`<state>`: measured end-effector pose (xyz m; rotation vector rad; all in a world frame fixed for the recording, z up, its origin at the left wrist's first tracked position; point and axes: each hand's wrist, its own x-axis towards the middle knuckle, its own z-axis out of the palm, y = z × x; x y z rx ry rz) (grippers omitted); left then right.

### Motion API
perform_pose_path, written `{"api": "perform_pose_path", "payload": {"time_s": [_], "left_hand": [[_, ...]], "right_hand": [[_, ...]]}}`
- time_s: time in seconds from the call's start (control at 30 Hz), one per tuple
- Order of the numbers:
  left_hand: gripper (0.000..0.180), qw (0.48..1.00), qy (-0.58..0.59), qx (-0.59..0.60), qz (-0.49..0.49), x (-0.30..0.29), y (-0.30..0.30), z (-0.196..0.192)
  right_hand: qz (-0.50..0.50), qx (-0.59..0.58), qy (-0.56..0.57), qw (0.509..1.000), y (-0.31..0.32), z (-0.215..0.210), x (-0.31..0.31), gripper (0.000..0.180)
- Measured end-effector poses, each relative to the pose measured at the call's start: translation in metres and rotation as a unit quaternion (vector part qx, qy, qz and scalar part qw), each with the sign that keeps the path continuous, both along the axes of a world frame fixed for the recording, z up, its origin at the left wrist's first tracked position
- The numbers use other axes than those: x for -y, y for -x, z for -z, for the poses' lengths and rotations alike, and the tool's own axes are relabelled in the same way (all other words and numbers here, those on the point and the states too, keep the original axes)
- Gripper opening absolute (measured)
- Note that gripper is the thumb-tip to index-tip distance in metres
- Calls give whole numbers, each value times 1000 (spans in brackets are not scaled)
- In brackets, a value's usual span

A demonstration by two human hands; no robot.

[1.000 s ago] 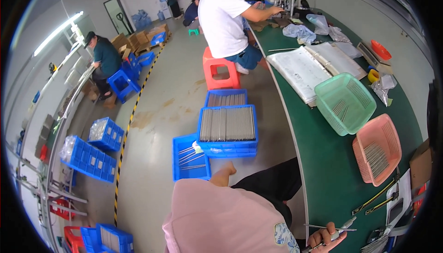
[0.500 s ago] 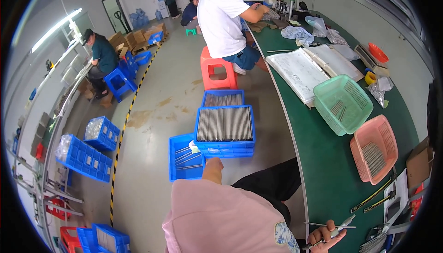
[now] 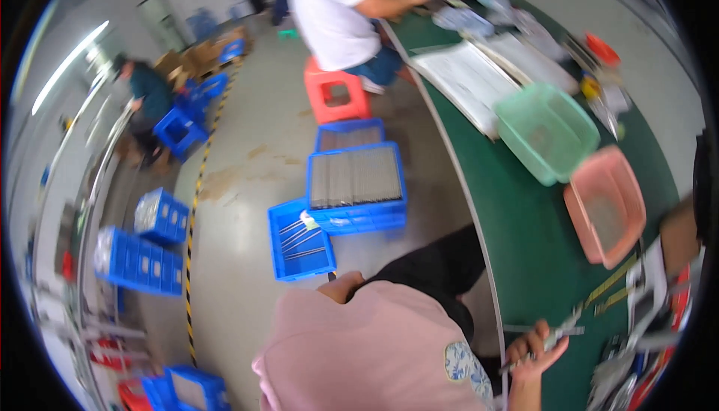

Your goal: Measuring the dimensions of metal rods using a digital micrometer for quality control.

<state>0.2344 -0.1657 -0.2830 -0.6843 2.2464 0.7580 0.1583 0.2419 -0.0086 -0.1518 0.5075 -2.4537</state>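
Observation:
My right hand is over the near edge of the green bench, its fingers closed round a thin metal rod and a slim grey tool whose exact kind is blurred. My left hand is low beside my body, close to the near corner of a blue bin on the floor. Its fingers are mostly hidden, and a small dark tip shows by it. Several loose metal rods lie in that bin. Just beyond stands a stacked blue crate packed with rows of thin rods.
On the green bench are a green basket, a pink basket, an open binder and plastic bags. A co-worker in white sits at its far end by a red stool. More blue crates stand left of the striped floor line.
The view has shifted and blurred. My left hand has drawn back from the crates toward my body. My right hand still grips the rod and tool, now a little higher over the bench edge.

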Motion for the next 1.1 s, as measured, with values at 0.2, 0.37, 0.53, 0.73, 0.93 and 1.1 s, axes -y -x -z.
{"api": "perform_pose_path", "payload": {"time_s": [0.2,0.37,0.53,0.73,0.93,1.1], "left_hand": [[18,827,135,-542,-64,-19,113,-176],[21,721,-237,-607,238,-131,150,-297],[38,634,-359,-503,465,-193,146,-322],[20,615,-334,-448,556,-220,163,-339],[14,624,-433,-453,466,-218,192,-323],[19,592,-458,-510,425,-234,219,-302]], "right_hand": [[-24,-30,-34,999,21,-29,25,52],[72,-51,82,993,20,-43,25,49],[135,-87,-24,987,5,-65,39,55],[117,-131,-24,984,13,-68,42,55],[153,-119,-138,971,37,-75,46,79],[330,-109,-142,927,30,-56,4,63]]}}
